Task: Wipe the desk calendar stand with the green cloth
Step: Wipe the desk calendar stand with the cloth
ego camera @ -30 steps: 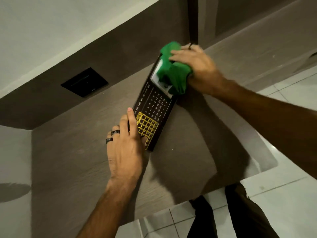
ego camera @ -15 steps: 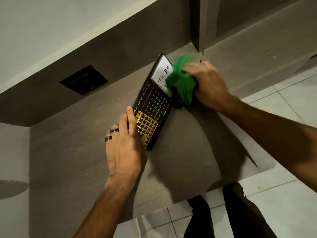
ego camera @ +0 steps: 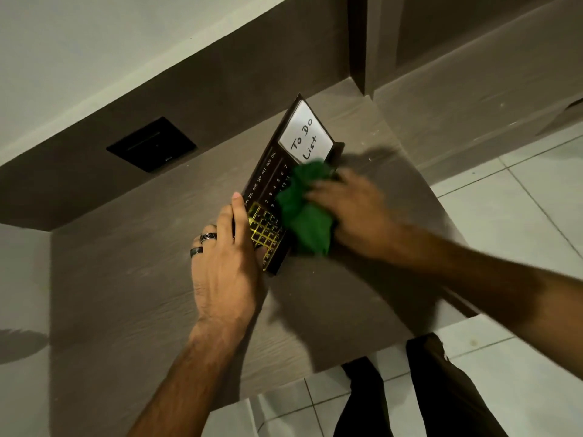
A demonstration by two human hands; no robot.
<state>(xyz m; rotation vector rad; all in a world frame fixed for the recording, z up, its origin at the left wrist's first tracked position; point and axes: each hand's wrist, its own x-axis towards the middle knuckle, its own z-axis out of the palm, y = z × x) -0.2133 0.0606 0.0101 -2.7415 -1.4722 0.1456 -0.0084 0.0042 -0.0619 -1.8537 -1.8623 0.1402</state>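
Observation:
A dark desk calendar stand (ego camera: 270, 175) stands tilted on the brown wooden desk (ego camera: 132, 279). It carries a white "To Do List" card at its far end, month and date numbers in the middle and a gold grid at its near end. My left hand (ego camera: 227, 266), with two rings, holds the stand's near left edge, thumb on the gold grid. My right hand (ego camera: 350, 209) presses the bunched green cloth (ego camera: 303, 212) against the stand's right side over the date numbers. That hand is blurred.
A black square socket plate (ego camera: 152, 144) sits in the brown back panel at the left. A vertical panel edge (ego camera: 359, 42) rises behind the stand. White floor tiles (ego camera: 520, 197) lie to the right, and my dark trouser legs (ego camera: 441, 392) show below the desk edge.
My right hand has dragged the green cloth from the far end of the stand down toward the near end, uncovering the "To Do List" card. My left hand has kept its hold.

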